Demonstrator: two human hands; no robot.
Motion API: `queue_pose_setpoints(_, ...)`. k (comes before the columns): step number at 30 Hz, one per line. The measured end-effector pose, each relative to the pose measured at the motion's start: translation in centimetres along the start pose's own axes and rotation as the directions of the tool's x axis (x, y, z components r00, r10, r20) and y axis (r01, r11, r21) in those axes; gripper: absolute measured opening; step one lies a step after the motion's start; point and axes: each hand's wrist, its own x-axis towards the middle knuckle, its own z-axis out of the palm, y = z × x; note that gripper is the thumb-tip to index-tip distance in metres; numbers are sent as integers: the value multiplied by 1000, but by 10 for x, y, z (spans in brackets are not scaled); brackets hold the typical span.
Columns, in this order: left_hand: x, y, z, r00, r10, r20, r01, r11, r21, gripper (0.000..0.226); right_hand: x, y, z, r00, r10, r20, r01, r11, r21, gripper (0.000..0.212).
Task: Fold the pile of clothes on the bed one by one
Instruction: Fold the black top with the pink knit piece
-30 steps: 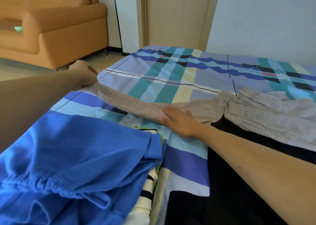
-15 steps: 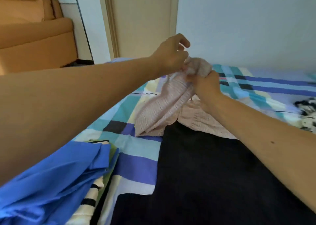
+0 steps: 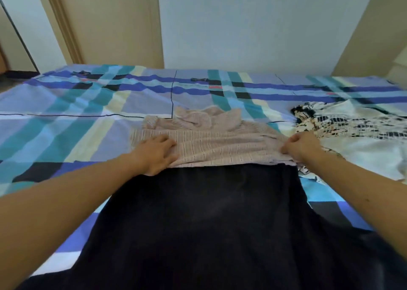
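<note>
Plaid bed (image 3: 66, 118): left grip (image 3: 154, 153) presses flat on pink knit top (image 3: 220, 144), right grip (image 3: 301, 146) pinches it.

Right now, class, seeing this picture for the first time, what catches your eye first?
A large black garment fills the foreground on the plaid bed sheet. At its far edge lies a pale pink knitted top, with the left hand resting on its left side and the right hand pinching its right edge. A white black-printed garment lies at the right.
</note>
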Motion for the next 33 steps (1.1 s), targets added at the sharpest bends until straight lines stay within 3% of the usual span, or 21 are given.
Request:
queue_pose_setpoints(3, 9, -4, -5, 996, 33, -82, -33, 999, 4, 56, 4, -1, 1, 993, -113, 22, 115, 977, -182, 16)
queue_pose_setpoints(5, 20, -4, -11, 993, 16, -120, -15, 1000, 12, 57, 9, -12, 5, 973, -218, 75, 230, 910, -344, 29)
queue_pose_setpoints(9, 47, -6, -18, 989, -37, -143, 47, 997, 66, 83, 24, -46, 19, 913, -376, 160, 404, 887, -222, 69)
queue_pose_setpoints(12, 70, -12, -16, 992, -120, -39, 121, 992, 35, 114, 40, -61, 30, 861, -323, 394, 466, 812, -353, 120)
queue_pose_setpoints(14, 84, -12, -18, 987, -164, 8, 163, 985, 48, 125, 49, -62, 35, 820, -246, 516, 496, 755, -428, 133)
queue_pose_setpoints(17, 101, -6, -30, 976, -206, 69, 193, 969, 155, 144, 59, -55, 38, 775, -171, 608, 469, 801, -372, 137)
queue_pose_setpoints(21, 117, -2, -42, 932, -222, 287, 215, 975, 55, 162, 72, -51, 45, 775, -199, 599, 471, 814, -339, 142)
queue_pose_setpoints(23, 118, 0, -43, 931, -174, 322, 168, 985, 44, 148, 77, -56, 47, 708, -182, 682, 512, 798, -318, 138)
queue_pose_setpoints(25, 116, -1, -40, 942, -133, 309, 144, 990, -13, 114, 73, -63, 47, 598, -148, 788, 570, 769, -289, 126)
queue_pose_setpoints(27, 108, -4, -37, 948, -88, 307, 108, 993, -47, 81, 63, -70, 46, 575, -91, 813, 603, 719, -345, 118)
queue_pose_setpoints(29, 97, -8, -36, 922, -85, 378, 103, 994, -27, 91, 55, -75, 43, 604, -35, 796, 572, 715, -403, 113)
queue_pose_setpoints(31, 89, -8, -45, 885, -115, 452, 136, 991, -14, 104, 49, -83, 34, 536, 75, 841, 509, 766, -392, 111)
queue_pose_setpoints(32, 87, -8, -52, 882, -157, 444, 175, 985, 1, 99, 47, -92, 32, 505, 127, 854, 451, 805, -386, 108)
queue_pose_setpoints(33, 93, -5, -59, 909, -192, 371, 204, 979, 7, 89, 47, -99, 31, 534, 146, 833, 410, 817, -406, 100)
